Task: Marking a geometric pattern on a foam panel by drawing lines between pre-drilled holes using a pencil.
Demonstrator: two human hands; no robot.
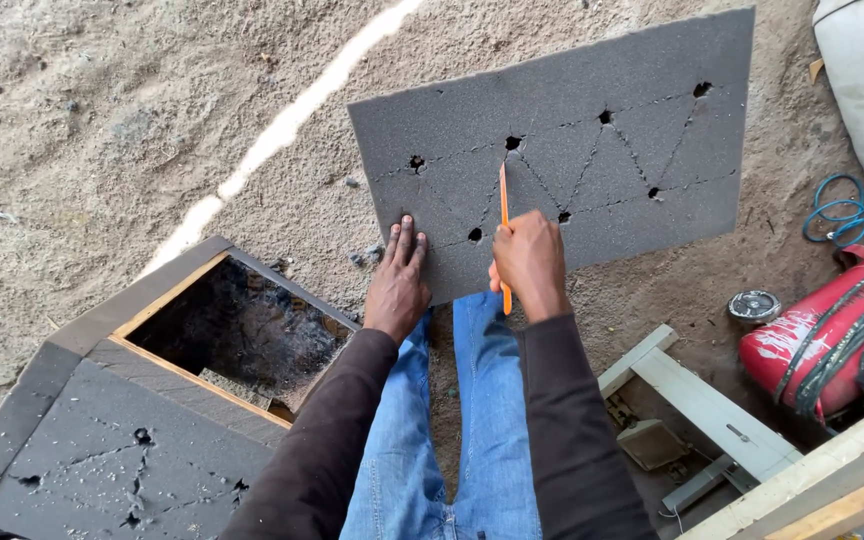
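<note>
Head view showed the right hand (529,258) gripping an orange cutter (503,232) on grey foam sheet (592,130); left hand (399,280) pressed flat, fingers together

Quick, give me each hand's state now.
Left hand: open, flat on the grey foam sheet.
Right hand: closed on the orange cutter.
</note>
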